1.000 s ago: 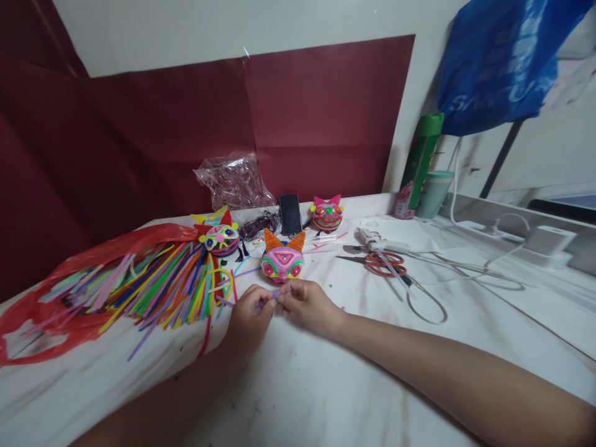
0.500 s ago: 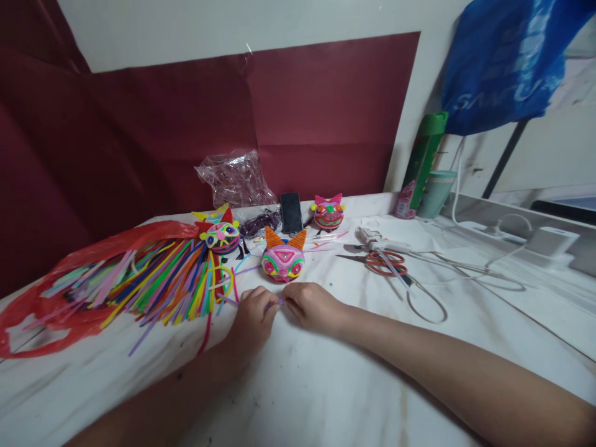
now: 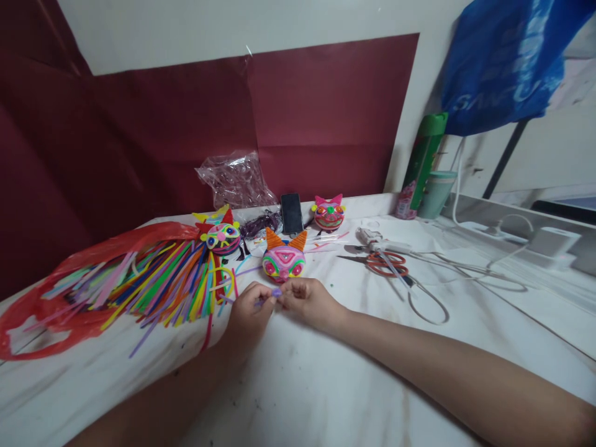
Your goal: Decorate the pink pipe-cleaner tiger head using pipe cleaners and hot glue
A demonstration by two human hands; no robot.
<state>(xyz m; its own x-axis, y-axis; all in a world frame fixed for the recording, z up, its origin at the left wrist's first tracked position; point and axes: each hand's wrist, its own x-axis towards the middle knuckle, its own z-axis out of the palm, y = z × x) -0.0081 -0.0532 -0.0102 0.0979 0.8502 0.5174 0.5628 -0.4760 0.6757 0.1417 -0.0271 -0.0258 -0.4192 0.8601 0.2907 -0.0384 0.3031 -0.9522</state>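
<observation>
A small purple pipe cleaner [image 3: 276, 292] shows between my fingertips, its near end looking coiled. My left hand [image 3: 250, 309] is closed on it, thumb against fingers. From the other side my right hand [image 3: 307, 299] pinches the same piece. Just beyond my hands sits a lion-like head [image 3: 283, 261] covered in pink and coloured pipe cleaners, with orange pointed ears. To its left is another such head [image 3: 222, 238] with red and yellow ears. A third head [image 3: 328, 212], with pink ears, stands farther back.
Many coloured pipe cleaners [image 3: 174, 279] lie on a red plastic bag [image 3: 100, 231] at the left. Red-handled scissors [image 3: 390, 263], a glue gun [image 3: 372, 237] and cables lie at the right. A phone [image 3: 292, 212] leans at the back beside clear plastic wrapping [image 3: 236, 177].
Both hands have risen slightly toward the orange-eared head. The fingers have shifted on the purple pipe cleaner, and more of its coiled end shows. The other things have stayed put.
</observation>
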